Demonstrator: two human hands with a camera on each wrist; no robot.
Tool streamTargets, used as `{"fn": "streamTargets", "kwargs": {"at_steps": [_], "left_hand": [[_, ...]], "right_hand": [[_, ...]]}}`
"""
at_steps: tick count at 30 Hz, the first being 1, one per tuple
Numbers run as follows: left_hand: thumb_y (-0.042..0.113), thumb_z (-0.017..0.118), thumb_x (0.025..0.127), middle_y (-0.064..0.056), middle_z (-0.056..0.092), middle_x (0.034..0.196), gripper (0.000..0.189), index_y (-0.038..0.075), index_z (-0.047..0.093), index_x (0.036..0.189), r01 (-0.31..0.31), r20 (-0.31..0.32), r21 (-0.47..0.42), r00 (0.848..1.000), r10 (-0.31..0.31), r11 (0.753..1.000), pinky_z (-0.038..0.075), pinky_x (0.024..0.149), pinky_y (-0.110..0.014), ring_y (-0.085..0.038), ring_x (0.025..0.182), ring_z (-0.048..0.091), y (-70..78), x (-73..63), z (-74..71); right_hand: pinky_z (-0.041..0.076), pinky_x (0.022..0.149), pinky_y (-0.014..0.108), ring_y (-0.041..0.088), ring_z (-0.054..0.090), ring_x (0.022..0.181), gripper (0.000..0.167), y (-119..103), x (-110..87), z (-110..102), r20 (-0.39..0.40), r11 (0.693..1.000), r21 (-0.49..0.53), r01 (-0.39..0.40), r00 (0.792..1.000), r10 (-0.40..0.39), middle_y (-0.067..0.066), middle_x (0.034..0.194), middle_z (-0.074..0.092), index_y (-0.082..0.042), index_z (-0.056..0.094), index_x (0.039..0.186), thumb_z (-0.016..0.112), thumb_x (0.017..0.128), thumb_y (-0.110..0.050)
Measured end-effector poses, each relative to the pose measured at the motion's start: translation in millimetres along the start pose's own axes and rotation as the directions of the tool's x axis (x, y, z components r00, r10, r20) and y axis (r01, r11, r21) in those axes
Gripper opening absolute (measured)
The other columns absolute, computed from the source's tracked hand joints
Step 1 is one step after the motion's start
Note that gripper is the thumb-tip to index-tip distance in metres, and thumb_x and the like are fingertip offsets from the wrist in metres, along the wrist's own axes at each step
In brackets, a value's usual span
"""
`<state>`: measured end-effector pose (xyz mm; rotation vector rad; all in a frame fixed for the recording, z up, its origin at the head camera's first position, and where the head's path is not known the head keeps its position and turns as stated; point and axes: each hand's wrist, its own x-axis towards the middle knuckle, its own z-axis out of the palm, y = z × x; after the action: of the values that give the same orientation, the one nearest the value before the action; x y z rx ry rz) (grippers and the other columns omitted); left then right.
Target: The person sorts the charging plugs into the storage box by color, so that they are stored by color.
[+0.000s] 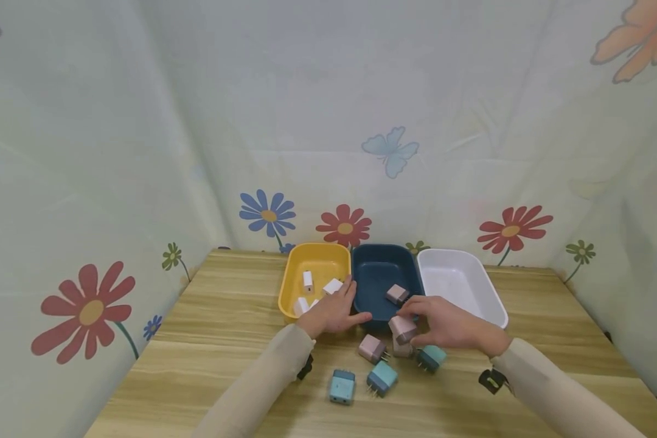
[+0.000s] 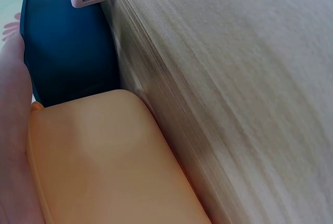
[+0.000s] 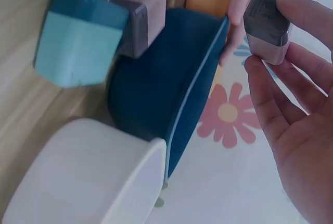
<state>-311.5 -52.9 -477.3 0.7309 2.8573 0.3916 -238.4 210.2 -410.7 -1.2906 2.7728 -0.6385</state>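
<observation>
My right hand (image 1: 449, 322) pinches a pink plug-in charger (image 1: 403, 329) just in front of the dark blue bin (image 1: 361, 261). In the right wrist view, fingers and thumb hold the same charger (image 3: 264, 13) by its grey prong end and pink body. One pink charger (image 1: 397, 294) lies inside the blue bin. My left hand (image 1: 334, 309), fingers straight, lies over the near right rim of the yellow bin (image 1: 287, 283), beside several white chargers (image 1: 308, 281). Two pink chargers are on the table below my right hand, one (image 1: 372, 348) in plain sight, the other (image 1: 402, 349) partly hidden.
Teal chargers lie on the wooden table (image 1: 208, 340): one (image 1: 342, 387) nearest me, another (image 1: 382, 378) beside it, a third (image 1: 431, 358) below the right hand. A white bin (image 1: 460, 277) stands right of the blue one. A flowered cloth (image 1: 306, 121) hangs behind.
</observation>
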Motion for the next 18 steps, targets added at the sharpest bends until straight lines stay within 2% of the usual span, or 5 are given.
{"fn": "streamTargets", "kwargs": {"at_steps": [3, 7, 13, 18], "left_hand": [[0.071, 0.041, 0.085, -0.006, 0.000, 0.159, 0.096, 0.010, 0.011, 0.153, -0.002, -0.001, 0.004, 1.000, 0.002, 1.000, 0.026, 0.110, -0.040, -0.021, 0.142, 0.014, -0.6, 0.1, 0.4], [0.071, 0.041, 0.086, -0.006, 0.001, 0.159, 0.096, 0.009, 0.012, 0.152, -0.007, -0.005, 0.010, 1.000, 0.007, 1.000, 0.026, 0.110, -0.039, -0.020, 0.142, 0.014, -1.0, -0.2, 1.1], [0.071, 0.041, 0.085, -0.006, 0.001, 0.159, 0.096, 0.009, 0.013, 0.152, -0.009, -0.010, 0.009, 1.000, 0.009, 1.000, 0.026, 0.109, -0.039, -0.020, 0.142, 0.014, -0.8, -1.3, 1.1], [0.073, 0.041, 0.085, -0.007, 0.003, 0.159, 0.097, 0.009, 0.014, 0.152, -0.007, -0.018, 0.011, 1.000, 0.007, 1.000, 0.028, 0.109, -0.040, -0.021, 0.142, 0.016, -1.5, 0.0, 2.2]], "right_hand": [[0.053, 0.075, 0.031, 0.007, 0.055, 0.089, 0.044, 3, 1.0, -4, -0.030, 0.999, 0.001, -0.045, 0.999, 0.045, -0.009, 0.110, 0.059, -0.016, 0.064, 0.117, 0.080, 0.076, -0.022], [0.054, 0.074, 0.033, 0.010, 0.056, 0.089, 0.045, 9, 3.9, -9, -0.068, 0.999, 0.016, -0.030, 0.997, 0.031, -0.004, 0.111, 0.061, -0.012, 0.064, 0.116, 0.081, 0.075, -0.016], [0.054, 0.072, 0.030, 0.012, 0.056, 0.086, 0.042, 16, 11.1, -17, -0.080, 0.998, 0.028, -0.061, 0.995, 0.063, -0.002, 0.104, 0.062, -0.009, 0.065, 0.113, 0.081, 0.075, -0.017], [0.055, 0.073, 0.036, 0.014, 0.057, 0.085, 0.041, 25, 17.5, -21, -0.081, 0.996, 0.042, -0.076, 0.994, 0.079, 0.001, 0.104, 0.063, -0.007, 0.065, 0.112, 0.080, 0.076, -0.018]]}}
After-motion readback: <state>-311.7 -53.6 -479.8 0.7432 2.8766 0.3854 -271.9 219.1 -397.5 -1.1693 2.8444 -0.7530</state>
